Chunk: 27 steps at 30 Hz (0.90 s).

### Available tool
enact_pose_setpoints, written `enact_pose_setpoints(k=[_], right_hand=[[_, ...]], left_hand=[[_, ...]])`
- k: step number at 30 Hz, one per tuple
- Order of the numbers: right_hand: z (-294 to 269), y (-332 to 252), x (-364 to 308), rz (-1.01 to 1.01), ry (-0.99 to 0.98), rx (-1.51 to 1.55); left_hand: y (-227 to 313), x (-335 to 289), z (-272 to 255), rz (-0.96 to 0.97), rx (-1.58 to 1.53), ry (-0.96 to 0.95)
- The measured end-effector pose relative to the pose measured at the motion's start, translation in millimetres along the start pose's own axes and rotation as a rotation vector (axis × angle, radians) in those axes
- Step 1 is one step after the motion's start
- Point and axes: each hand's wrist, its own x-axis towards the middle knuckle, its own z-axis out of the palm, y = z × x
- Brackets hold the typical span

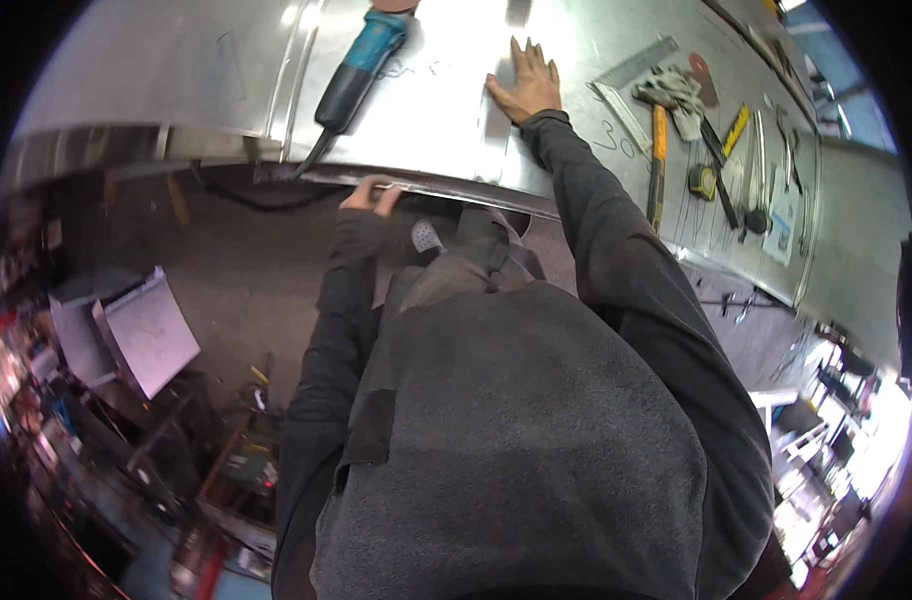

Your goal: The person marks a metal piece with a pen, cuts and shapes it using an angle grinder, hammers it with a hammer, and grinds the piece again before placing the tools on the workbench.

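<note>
My right hand (pixel 529 88) lies palm down on the shiny sheet-metal surface (pixel 456 130), its fingers spread and nothing in it. At the front edge of that metal, my left hand (pixel 374 194) grips the rim with thumb and fingers; some fingers are partly hidden. Between and beyond the hands, a teal and black angle grinder (pixel 361 72) rests on the metal, its cord running over the front edge. Right of my right hand lie a steel square (pixel 636 62), crumpled work gloves (pixel 673 97) and a hammer with an orange handle (pixel 659 150). Dark handwritten marks show on the metal.
Farther right are a yellow and black tape measure (pixel 702 180) and several long hand tools, with a paper sheet (pixel 779 240) near them. Bent sheet-metal pieces (pixel 148 335) stand at the lower left, by a cluttered cart (pixel 241 465). More clutter fills the lower right.
</note>
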Motion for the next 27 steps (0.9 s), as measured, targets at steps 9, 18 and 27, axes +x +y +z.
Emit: enact_pose_setpoints(k=[9, 18, 27], right_hand=[[-6, 8, -8, 0.033, -0.047, 0.072], [-24, -7, -66, -0.200, -0.033, 0.095], [-92, -22, -116, -0.767, -0.340, 0.505]], left_hand=[[-141, -229, -47, -0.687, 0.359, 0.203], [-115, -331, 95, -0.934, -0.041, 0.078], [-113, -332, 51, -0.750, 0.043, 0.501]])
